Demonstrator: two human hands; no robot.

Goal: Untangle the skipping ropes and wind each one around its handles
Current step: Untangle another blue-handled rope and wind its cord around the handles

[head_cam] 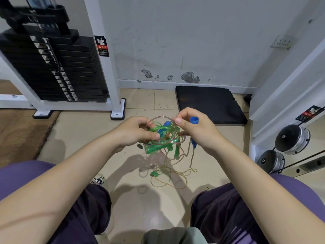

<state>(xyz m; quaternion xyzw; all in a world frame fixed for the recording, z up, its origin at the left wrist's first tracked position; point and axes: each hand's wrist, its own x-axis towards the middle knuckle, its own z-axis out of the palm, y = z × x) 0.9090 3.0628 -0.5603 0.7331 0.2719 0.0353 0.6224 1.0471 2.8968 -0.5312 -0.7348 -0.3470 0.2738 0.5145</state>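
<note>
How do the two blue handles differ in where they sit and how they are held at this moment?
The blue handle in the right hand lies apart from the knot, gripped by the right hand, both ends showing. The blue handle in the tangle is buried among green and clear rope loops, only partly visible; the left hand grips that tangle. Whether fingers touch the buried handle cannot be told. Both are the same blue.

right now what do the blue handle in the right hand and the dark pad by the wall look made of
Blue handle: looks like smooth moulded plastic, going by its even colour and slight sheen where it pokes out of the right hand.
Dark pad: probably rubber or dense foam, matte black with frayed, chipped edges.
</note>
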